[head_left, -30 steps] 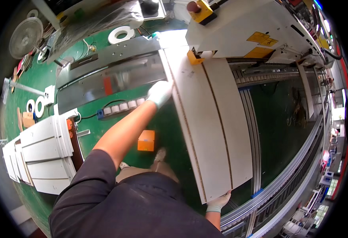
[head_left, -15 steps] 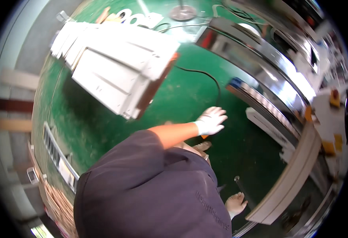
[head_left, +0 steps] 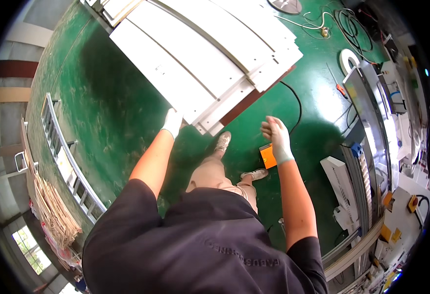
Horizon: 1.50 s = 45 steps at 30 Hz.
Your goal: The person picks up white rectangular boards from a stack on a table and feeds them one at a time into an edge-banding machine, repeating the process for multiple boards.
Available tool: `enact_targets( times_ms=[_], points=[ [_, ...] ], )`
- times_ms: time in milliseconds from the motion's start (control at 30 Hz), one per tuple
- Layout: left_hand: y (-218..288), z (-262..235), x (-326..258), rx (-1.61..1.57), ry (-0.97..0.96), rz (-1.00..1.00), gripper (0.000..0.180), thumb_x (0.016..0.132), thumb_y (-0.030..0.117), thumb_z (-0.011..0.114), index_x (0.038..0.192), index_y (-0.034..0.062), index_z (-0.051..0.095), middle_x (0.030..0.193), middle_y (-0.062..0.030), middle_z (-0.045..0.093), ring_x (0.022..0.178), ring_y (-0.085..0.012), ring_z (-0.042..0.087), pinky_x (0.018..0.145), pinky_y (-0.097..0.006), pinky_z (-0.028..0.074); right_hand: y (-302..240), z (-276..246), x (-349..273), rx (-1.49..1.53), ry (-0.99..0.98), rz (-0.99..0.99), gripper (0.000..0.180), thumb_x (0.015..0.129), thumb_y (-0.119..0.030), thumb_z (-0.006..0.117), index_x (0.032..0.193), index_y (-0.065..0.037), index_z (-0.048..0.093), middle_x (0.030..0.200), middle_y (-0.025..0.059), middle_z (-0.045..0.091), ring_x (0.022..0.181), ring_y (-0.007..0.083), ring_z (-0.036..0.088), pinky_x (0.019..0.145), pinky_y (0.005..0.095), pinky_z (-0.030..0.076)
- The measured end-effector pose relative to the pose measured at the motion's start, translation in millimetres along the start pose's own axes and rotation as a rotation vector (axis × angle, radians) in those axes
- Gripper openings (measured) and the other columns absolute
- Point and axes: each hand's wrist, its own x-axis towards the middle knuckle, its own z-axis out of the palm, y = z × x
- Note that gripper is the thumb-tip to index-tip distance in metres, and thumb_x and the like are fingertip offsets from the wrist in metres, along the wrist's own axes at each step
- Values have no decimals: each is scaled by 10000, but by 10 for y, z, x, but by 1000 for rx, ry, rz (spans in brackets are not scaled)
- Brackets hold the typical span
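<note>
The left hand [head_left: 172,122], in a white glove, reaches up toward eleven o'clock and touches the near corner of a stack of white panels [head_left: 202,54]; whether its fingers close around the edge cannot be told. The right hand [head_left: 276,139], also gloved, hangs free at about one o'clock from the body, fingers loosely curled with nothing in them, well apart from the left.

The panels lie flat in a stack on a dark brown board [head_left: 254,98] whose edge shows along the lower right side. They fill the upper middle of the view, from eleven to one o'clock, their long edges running diagonally.

Just below the right hand a small orange box [head_left: 267,156] sits on the green floor [head_left: 107,112]. The person's shoes [head_left: 223,142] stand between the hands. A black cable [head_left: 295,100] curves over the floor from the stack toward the right hand.

At three o'clock runs a long grey machine [head_left: 371,112] with a blue part on its side, and a white block [head_left: 341,179] lies beside it. At four o'clock small yellow square labels [head_left: 388,198] sit on the machine frame, with a red knob on a yellow base nearby. A white roll of tape [head_left: 348,59] lies at two o'clock. At nine o'clock a metal rack [head_left: 65,157] lies on the floor, with a bundle of pale wooden strips [head_left: 48,206] at eight o'clock.
</note>
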Motion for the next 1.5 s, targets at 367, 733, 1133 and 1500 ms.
enact_targets(
  times_ms=[367, 733, 1133, 1500],
  points=[
    [-169, 28, -1049, 134, -421, 24, 433, 1010, 322, 598, 1235, -49, 611, 1139, -145, 682, 1047, -216, 644, 881, -371, 542, 1284, 1456, 329, 78, 148, 190, 483, 964, -385, 686, 1304, -70, 553, 1144, 89, 623, 973, 204, 601, 808, 344, 505],
    [-267, -772, -303, -733, -147, -168, 551, 1032, 434, 460, 1351, -7, 548, 1308, -150, 624, 1187, -317, 605, 1038, -479, 483, 1790, -637, -1564, 257, 518, -22, 425, 996, -379, 649, 1175, 4, 604, 1062, 76, 623, 931, 178, 590, 830, 341, 516],
    [269, 1530, -1922, -427, -512, -274, 673, 1021, 582, 385, 1524, 136, 416, 1556, -84, 446, 1424, -332, 399, 1194, -523, 280, 3177, -1900, -4138, 574, 1419, -617, 493, 1071, -352, 450, 1270, 70, 609, 1222, 129, 657, 1098, 235, 629, 1000, 366, 490],
    [1094, 5576, -2138, 322, -924, 154, 428, 1048, 351, 522, 1257, -20, 569, 1272, -152, 654, 1100, -296, 649, 1055, -478, 471, 2910, -1185, -3725, 1320, 1398, -604, 622, 976, -508, 530, 1435, -89, 493, 1425, 122, 538, 1266, 337, 547, 1070, 496, 443]
  ],
)
